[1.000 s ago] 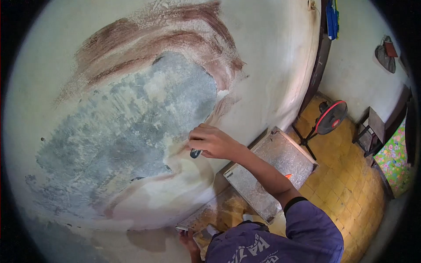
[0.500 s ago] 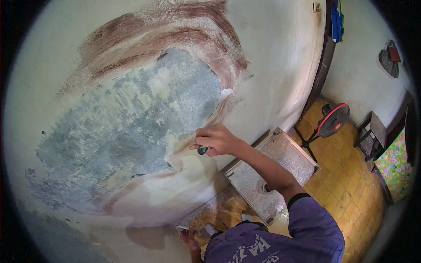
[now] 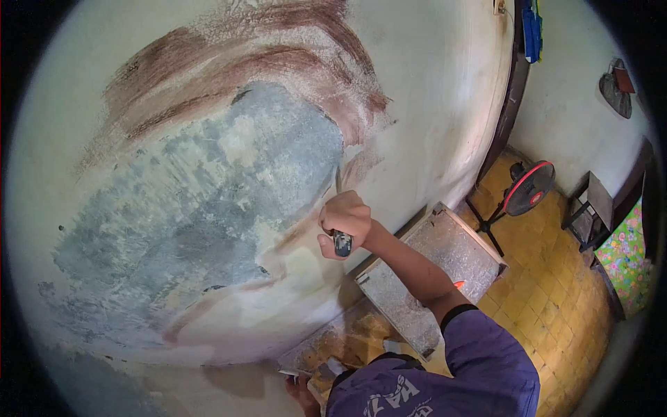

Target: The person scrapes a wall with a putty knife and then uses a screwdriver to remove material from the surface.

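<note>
My right hand is closed around a dark-handled scraper, its thin blade pointing up against the wall. It is at the right edge of a grey-blue bare patch, beside reddish-brown smears. Low in the view, near the wall's foot, my left hand has its fingers bent around a pale flat object, whose details are too small to tell.
A speckled, dusty board or low table stands below my right arm. Beyond it are a standing fan on the yellow tiled floor, a small dark stand and a flowered cloth.
My right hand has moved slightly right and turned, so the handle and blade of the scraper show more. My left hand is a little lower, and the view has shifted slightly.
</note>
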{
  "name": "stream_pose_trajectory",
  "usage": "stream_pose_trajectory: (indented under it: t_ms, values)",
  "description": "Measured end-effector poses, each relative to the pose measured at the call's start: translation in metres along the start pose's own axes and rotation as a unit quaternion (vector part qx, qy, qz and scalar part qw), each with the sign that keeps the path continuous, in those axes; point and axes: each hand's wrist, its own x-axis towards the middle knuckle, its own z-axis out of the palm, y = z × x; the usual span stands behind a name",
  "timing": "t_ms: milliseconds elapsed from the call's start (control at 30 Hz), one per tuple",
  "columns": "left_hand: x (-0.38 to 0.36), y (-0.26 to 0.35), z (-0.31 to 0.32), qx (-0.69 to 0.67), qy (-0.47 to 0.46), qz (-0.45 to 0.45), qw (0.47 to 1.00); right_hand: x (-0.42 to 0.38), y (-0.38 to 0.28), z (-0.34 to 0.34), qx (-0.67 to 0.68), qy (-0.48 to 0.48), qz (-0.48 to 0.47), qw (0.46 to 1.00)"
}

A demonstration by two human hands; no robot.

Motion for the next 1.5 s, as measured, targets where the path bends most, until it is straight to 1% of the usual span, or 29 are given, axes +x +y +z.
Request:
stream_pose_trajectory:
  t_ms: [33, 133, 167, 233, 267, 300, 333, 400, 433, 533, 567, 633, 667, 733, 800, 833, 900, 933, 967, 1000, 1033, 1133, 1233, 1267, 1300, 1333, 1367, 1467, 1500]
  values:
    - [0.000, -0.001, -0.001, -0.005, 0.005, -0.009, 1.000, -0.001, -0.001, -0.001, 0.014, -0.010, -0.001, 1.000]
    - [-0.005, 0.010, 0.004, 0.020, -0.022, -0.003, 1.000, -0.009, 0.011, -0.002, -0.092, -0.034, 0.009, 0.995]
    - [-0.004, 0.008, 0.001, 0.020, -0.016, 0.000, 1.000, -0.020, 0.010, -0.001, -0.052, -0.006, 0.020, 0.998]
    - [-0.002, 0.007, 0.007, 0.014, -0.004, 0.008, 1.000, -0.010, -0.006, -0.001, 0.009, 0.006, 0.008, 1.000]
    - [-0.002, 0.007, 0.009, 0.008, -0.013, 0.005, 1.000, -0.008, -0.011, -0.002, 0.041, 0.011, 0.005, 0.999]
    - [-0.002, 0.007, 0.009, 0.003, -0.022, 0.001, 1.000, -0.009, -0.003, 0.001, 0.009, 0.021, -0.005, 1.000]
    - [-0.003, 0.007, 0.008, 0.000, -0.031, -0.003, 1.000, -0.014, 0.005, 0.002, -0.014, 0.029, 0.008, 0.999]
    - [-0.009, 0.017, 0.021, 0.005, 0.007, -0.004, 1.000, -0.016, 0.017, 0.002, -0.062, 0.046, 0.026, 0.997]
    - [-0.009, 0.020, 0.025, 0.005, 0.025, -0.003, 1.000, -0.016, 0.010, -0.002, -0.067, 0.060, 0.027, 0.996]
    - [-0.006, 0.013, 0.017, 0.027, -0.006, -0.005, 1.000, -0.004, -0.011, -0.004, 0.073, 0.053, 0.005, 0.996]
    - [-0.004, 0.008, 0.016, 0.021, 0.003, -0.012, 1.000, -0.014, 0.001, 0.003, 0.052, 0.077, 0.001, 0.996]
    - [0.001, 0.004, 0.019, 0.012, 0.020, -0.024, 0.999, -0.017, 0.009, 0.001, 0.004, 0.055, 0.017, 0.998]
    - [0.002, 0.004, 0.020, 0.015, 0.016, -0.017, 1.000, -0.018, 0.013, 0.001, -0.020, 0.044, 0.021, 0.999]
    - [-0.004, 0.016, 0.027, 0.021, 0.011, -0.004, 1.000, -0.027, 0.010, 0.002, -0.017, 0.046, 0.034, 0.998]
    - [0.002, -0.005, 0.013, -0.007, -0.011, -0.010, 1.000, -0.036, 0.007, -0.002, -0.023, 0.051, 0.051, 0.997]
    - [0.003, -0.013, 0.005, -0.020, -0.021, -0.013, 0.999, -0.037, 0.004, -0.004, -0.044, 0.063, 0.051, 0.996]
    - [0.003, -0.025, -0.009, 0.000, -0.035, -0.003, 0.999, -0.041, 0.000, -0.008, -0.086, 0.090, 0.050, 0.991]
    - [0.001, -0.021, -0.006, 0.009, -0.042, 0.002, 0.999, -0.046, -0.004, -0.013, -0.129, 0.084, 0.064, 0.986]
    - [-0.002, -0.017, -0.001, 0.006, -0.018, -0.001, 1.000, -0.055, -0.009, -0.018, -0.172, 0.079, 0.078, 0.979]
    - [-0.010, 0.004, 0.018, 0.003, 0.007, -0.004, 1.000, -0.063, -0.013, -0.023, -0.214, 0.073, 0.092, 0.970]
    - [-0.015, 0.015, 0.028, 0.001, 0.033, -0.007, 0.999, -0.067, -0.016, -0.026, -0.221, 0.080, 0.119, 0.965]
    - [-0.015, 0.004, 0.020, -0.013, 0.026, -0.007, 1.000, -0.073, -0.033, -0.035, -0.210, 0.104, 0.282, 0.930]
    - [-0.023, 0.001, 0.020, -0.007, 0.032, -0.002, 0.999, -0.078, -0.040, -0.039, -0.235, 0.172, 0.303, 0.907]
    - [-0.025, 0.000, 0.021, 0.004, 0.042, -0.013, 0.999, -0.079, -0.046, -0.038, -0.177, 0.230, 0.381, 0.878]
    - [-0.025, -0.001, 0.021, 0.016, 0.051, -0.024, 0.998, -0.076, -0.055, -0.036, -0.118, 0.285, 0.455, 0.835]
    - [-0.026, -0.001, 0.020, 0.029, 0.059, -0.034, 0.997, -0.074, -0.064, -0.034, -0.059, 0.337, 0.523, 0.781]
    - [-0.028, -0.002, 0.019, 0.018, 0.057, -0.036, 0.998, -0.073, -0.071, -0.031, 0.001, 0.396, 0.542, 0.741]
    - [-0.022, -0.006, 0.015, 0.002, 0.042, -0.044, 0.998, -0.083, -0.086, -0.023, 0.117, 0.493, 0.544, 0.669]
    - [-0.017, -0.010, 0.012, 0.008, 0.034, -0.048, 0.998, -0.086, -0.087, -0.021, 0.130, 0.511, 0.541, 0.655]
